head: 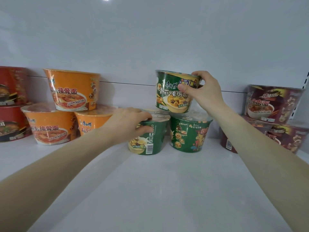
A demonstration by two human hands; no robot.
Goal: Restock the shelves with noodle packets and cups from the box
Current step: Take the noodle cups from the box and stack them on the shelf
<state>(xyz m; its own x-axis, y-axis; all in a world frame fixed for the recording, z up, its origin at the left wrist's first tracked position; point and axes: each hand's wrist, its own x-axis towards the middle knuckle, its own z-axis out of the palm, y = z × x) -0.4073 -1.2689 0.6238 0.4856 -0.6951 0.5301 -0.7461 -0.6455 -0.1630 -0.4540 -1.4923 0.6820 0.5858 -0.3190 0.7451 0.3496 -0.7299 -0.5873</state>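
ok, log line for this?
left hand grips lower-left green cup | right hand grips top green cup | stack: two below, one atop

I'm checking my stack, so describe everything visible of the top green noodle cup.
The top green noodle cup is a glossy film-wrapped bowl, dark green with yellow rim band, white lettering and a noodle picture. Upright, it sits on or just above the lower left green cup and lower right green cup. The right hand pinches its rim.

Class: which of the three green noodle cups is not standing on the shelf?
The upper green cup, gripped by the right hand; it sits above the two lower green cups on the shelf.
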